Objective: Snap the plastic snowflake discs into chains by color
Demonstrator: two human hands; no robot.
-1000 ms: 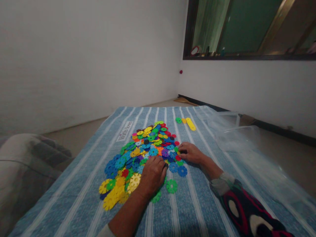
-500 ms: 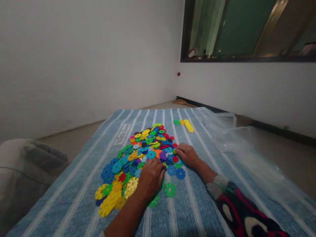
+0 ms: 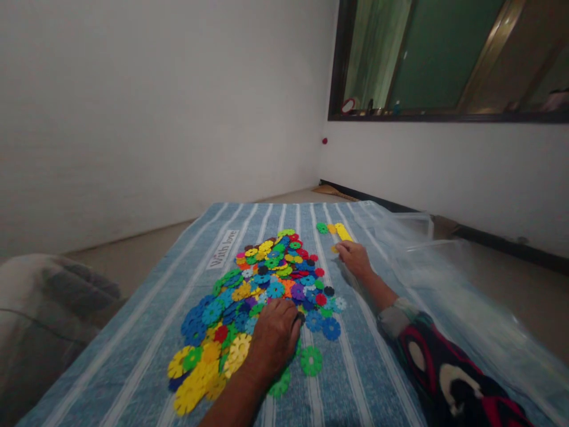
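A heap of flower-shaped plastic discs (image 3: pixel 275 289) in many colours lies on the striped blue cloth. My left hand (image 3: pixel 276 332) rests on the near right part of the heap, its fingers curled and pressed together. A dark disc (image 3: pixel 301 318) shows at its fingertips; the grip itself is partly hidden. Off to the right of the heap, my right hand (image 3: pixel 355 259) pinches a yellow-orange disc (image 3: pixel 335 249) just above the cloth. Beyond that hand lie a row of overlapping yellow discs (image 3: pixel 342 232), an orange disc (image 3: pixel 331 228) and a green disc (image 3: pixel 322 228).
Clear plastic boxes (image 3: pixel 411 228) and a clear plastic sheet or bag (image 3: pixel 484 308) lie along the right side of the table. A "With love" print (image 3: pixel 223 249) marks the cloth (image 3: pixel 146 332) left of the heap. Something draped in pale fabric (image 3: pixel 48 308) stands at left.
My right hand has moved away from the heap's right edge, outward toward the yellow row, with a yellow-orange disc in its fingers. The left hand stays on the heap. The view has tilted slightly.
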